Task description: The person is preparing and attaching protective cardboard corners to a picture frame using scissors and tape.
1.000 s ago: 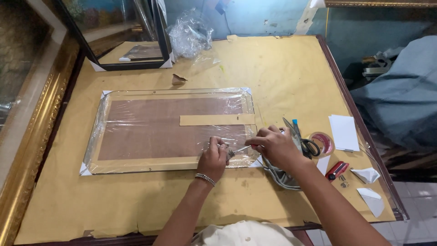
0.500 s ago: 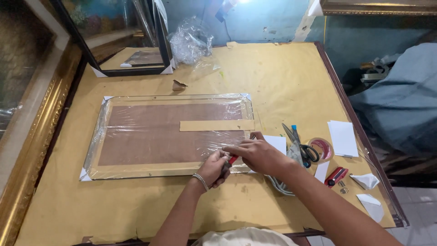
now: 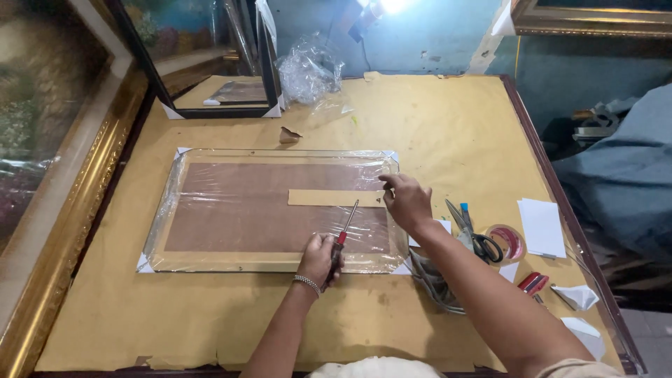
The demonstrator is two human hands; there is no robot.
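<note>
- Left hand (image 3: 318,257) has pulled back toward the near edge of the plastic-wrapped wooden picture frame lying back side up (image 3: 276,210). 1 s ago it sat further right, pressed close against the right hand at the frame's near-right corner.
- Left grip is clenched round the red-handled screwdriver (image 3: 344,229). Its handle is in the fist and the metal shaft points far and slightly right, with the tip over the clear film near the tan paper strip (image 3: 336,197) on the brown backing board.
- Right hand (image 3: 407,201) has separated from the left and gone to the far side. It's now at the frame's right edge with fingertips on the film beside the right end of the strip. It grasps nothing: fingers are loosely curled and pressing or pinching the wrap. I cannot tell whether it has film between the fingers.
- Net change: the 2 hands were bunched at 1 spot and are now spread apart, tool in the left and bare right hand holding down the wrap. My read is the tool has just been brought to bear on the film or strip, with the right hand steadying.
- The frame hasn't shifted. It sits centre-left on the table covered in yellow-brown paper (image 3: 434,126), white corner protectors showing.
- To the right and untouched: black-handled scissors (image 3: 476,234), a roll of reddish tape (image 3: 509,242), a stack of white cards (image 3: 541,226), and a small red tool (image 3: 533,283).
- Far side: crumpled clear plastic (image 3: 309,68) and a dark-framed picture leaning upright (image 3: 203,56). A gilt frame (image 3: 63,210) runs along the left edge.
</note>
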